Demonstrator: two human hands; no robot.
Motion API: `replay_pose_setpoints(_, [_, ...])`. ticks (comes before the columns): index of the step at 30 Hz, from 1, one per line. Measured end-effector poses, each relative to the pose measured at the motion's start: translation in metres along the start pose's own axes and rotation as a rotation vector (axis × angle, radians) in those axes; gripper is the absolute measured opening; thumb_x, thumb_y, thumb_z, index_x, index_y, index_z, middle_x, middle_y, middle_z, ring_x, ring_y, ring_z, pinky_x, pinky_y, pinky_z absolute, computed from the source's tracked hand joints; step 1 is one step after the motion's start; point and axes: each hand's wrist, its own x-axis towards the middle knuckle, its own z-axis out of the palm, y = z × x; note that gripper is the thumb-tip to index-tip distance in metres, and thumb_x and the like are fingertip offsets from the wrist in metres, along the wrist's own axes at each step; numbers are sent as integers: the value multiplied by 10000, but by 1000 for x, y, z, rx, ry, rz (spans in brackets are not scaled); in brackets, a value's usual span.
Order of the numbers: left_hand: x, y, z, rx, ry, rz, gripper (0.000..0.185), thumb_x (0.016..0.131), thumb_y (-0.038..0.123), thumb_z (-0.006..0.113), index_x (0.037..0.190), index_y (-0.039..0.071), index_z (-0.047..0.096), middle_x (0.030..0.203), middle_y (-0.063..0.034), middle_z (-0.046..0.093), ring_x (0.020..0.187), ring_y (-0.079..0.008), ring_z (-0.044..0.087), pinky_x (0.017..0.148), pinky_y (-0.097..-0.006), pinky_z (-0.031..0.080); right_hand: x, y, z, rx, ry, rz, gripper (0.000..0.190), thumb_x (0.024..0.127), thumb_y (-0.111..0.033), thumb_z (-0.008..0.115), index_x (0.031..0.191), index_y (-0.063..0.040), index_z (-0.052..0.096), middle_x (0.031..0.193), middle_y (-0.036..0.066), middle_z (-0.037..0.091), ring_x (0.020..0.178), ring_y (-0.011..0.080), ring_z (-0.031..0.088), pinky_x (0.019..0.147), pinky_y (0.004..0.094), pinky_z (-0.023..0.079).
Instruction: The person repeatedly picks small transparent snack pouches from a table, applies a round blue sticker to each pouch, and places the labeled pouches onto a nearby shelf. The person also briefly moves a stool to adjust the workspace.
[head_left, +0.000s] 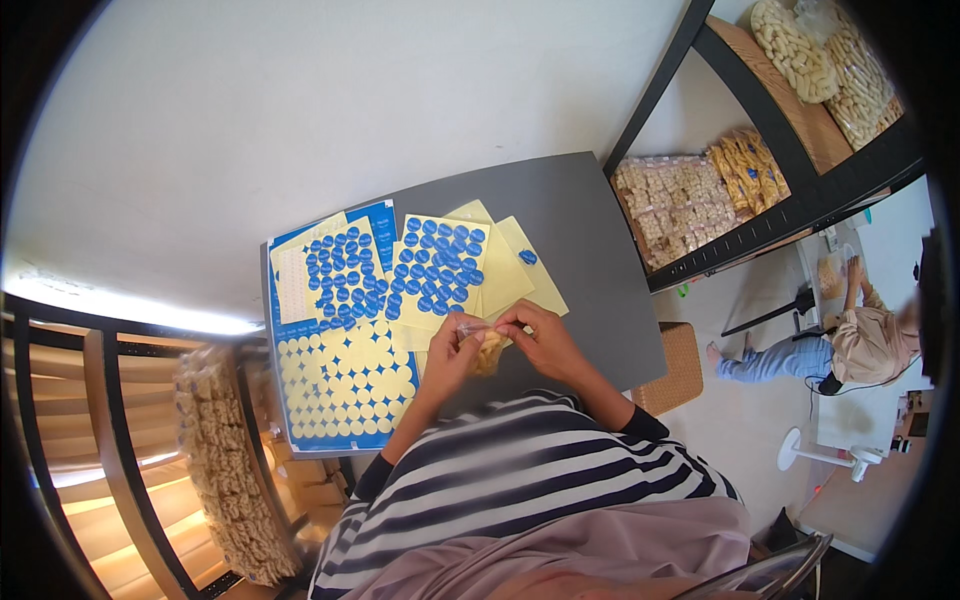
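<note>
Between my two hands, close to my body at the table's near edge, is a small clear plastic bag (489, 352) of pale yellow snack pieces. My left hand (450, 352) pinches the bag's top from the left. At the top right corner, the thumb and fingers of my right hand (540, 341) grip the same bag. Just beyond the hands lies a yellow backing sheet (439, 262) of round blue stickers. A second sticker sheet (341, 262) rests to its left. Under the right one, a yellow sheet (551, 285) bears a single blue sticker.
A grey table (600, 300) carries the sheets, with a blue sheet of round cut-outs (345, 382) at left. A black-framed shelf (750, 202) at right holds bagged snacks. More bags (225, 465) stand on a left rack. A woven stool (675, 367) and a seated person (847, 345) are at right.
</note>
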Motion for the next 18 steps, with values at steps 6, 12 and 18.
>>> replay_pose_setpoints(6, [2,-14,-3,3,22,9,77,952,79,636,997,20,614,912,-16,627,839,-68,581,758,-236,472,2,17,9,-138,62,-124,100,943,-90,611,990,-4,592,926,121,583,881,254,589,740,339,463])
replay_pose_setpoints(12, [3,-14,-3,28,35,47,67,943,69,653,981,18,631,902,-14,635,842,-62,586,742,-225,473,3,20,10,-100,32,-135,106,940,-82,599,1009,-6,575,936,121,566,905,251,585,791,340,476])
replay_pose_setpoints(18, [1,-3,0,104,12,14,66,940,80,658,979,32,635,916,-17,631,856,-74,581,775,-229,456,2,11,6,-68,-24,-112,108,927,-104,612,993,-23,587,959,123,558,942,277,571,839,368,459])
